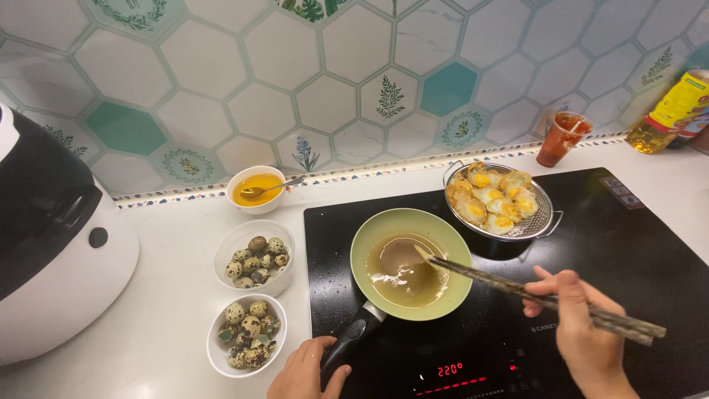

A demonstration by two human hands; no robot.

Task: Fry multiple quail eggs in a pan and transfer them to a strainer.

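A small light-green frying pan [450, 236] with hot oil stands on the black induction hob [635, 244]. My left hand [306, 372] grips the pan's black handle [353, 332] at the bottom edge of the view. In my right hand [580, 325] is a pair of dark chopsticks [517, 287], whose tips reach into the pan's oil. A metal strainer basket [544, 214] holding several fried eggs sits behind the pan on the hob.
Two white bowls of speckled quail eggs [255, 255] [247, 332] stand left of the hob. A small bowl of yellow liquid with a spoon [256, 188], a red-sauce cup [561, 137], an oil bottle [676, 111] and a white-black cooker [52, 244] line the counter.
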